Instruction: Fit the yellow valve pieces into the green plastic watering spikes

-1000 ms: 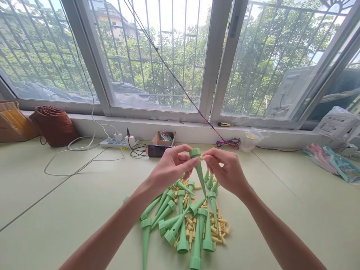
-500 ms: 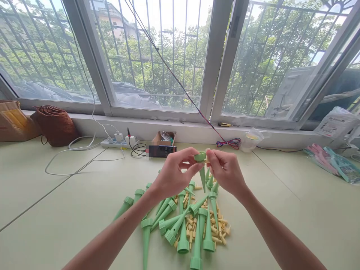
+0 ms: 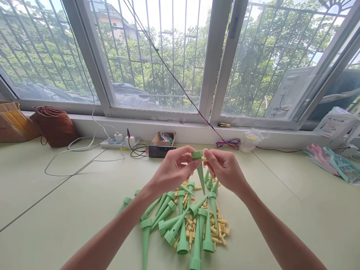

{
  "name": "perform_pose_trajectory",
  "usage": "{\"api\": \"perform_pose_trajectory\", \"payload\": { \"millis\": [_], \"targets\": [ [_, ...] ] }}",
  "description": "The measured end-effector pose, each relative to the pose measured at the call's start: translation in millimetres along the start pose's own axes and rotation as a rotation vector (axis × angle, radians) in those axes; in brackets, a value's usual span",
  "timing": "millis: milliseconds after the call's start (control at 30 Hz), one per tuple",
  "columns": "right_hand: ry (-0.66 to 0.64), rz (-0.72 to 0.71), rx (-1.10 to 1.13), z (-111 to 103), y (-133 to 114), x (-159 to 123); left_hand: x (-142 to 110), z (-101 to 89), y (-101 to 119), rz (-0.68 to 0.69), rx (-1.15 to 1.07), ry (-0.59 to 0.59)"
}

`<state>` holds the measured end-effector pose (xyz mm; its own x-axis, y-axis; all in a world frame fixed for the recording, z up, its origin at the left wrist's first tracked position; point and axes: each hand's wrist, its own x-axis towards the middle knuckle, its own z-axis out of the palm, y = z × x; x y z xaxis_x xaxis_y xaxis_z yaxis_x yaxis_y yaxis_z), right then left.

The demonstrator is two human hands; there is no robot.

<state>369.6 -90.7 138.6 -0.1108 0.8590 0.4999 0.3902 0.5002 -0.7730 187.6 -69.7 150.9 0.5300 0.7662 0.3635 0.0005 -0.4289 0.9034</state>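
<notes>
My left hand (image 3: 178, 165) pinches a green plastic plant watering spike (image 3: 200, 174) by its wide ribbed cap, the pointed end hanging down. At the spike's side, just under the cap, my right hand (image 3: 223, 165) is closed on a small yellow plastic piece (image 3: 204, 159), mostly hidden by the fingers. Whether the piece sits in the spike or only touches it, I cannot tell. Below both hands lies a heap of similar green spikes (image 3: 182, 232), pointing various ways, mixed with many small yellow pieces (image 3: 192, 223).
Along the window ledge stand a brown drawstring bag (image 3: 54, 125), a power strip (image 3: 112, 142) with cables, a small open cardboard box (image 3: 163, 138) and a dark phone-like device (image 3: 160, 151). A coil of wire (image 3: 229, 143) and plastic-wrapped items (image 3: 332, 161) lie to the right.
The held spike has tilted a little, its cap shifting slightly left. My left forearm has moved slightly, and my right hand stays at the spike's side.
</notes>
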Motion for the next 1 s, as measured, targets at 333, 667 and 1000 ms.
{"api": "perform_pose_trajectory", "payload": {
  "millis": [333, 667, 1000],
  "targets": [
    [-0.006, -0.220, -0.232, -6, -1, 2, 1, -9.9, 6, -0.085, -0.094, 0.050],
    [-0.022, -0.489, -0.369, -9, 5, 2, 1, -9.6, 1, -0.120, -0.143, 0.010],
    [-0.056, -0.386, -0.366, -9, 3, 2, 1, -8.6, 3, -0.072, -0.120, -0.014]
  ]
}}
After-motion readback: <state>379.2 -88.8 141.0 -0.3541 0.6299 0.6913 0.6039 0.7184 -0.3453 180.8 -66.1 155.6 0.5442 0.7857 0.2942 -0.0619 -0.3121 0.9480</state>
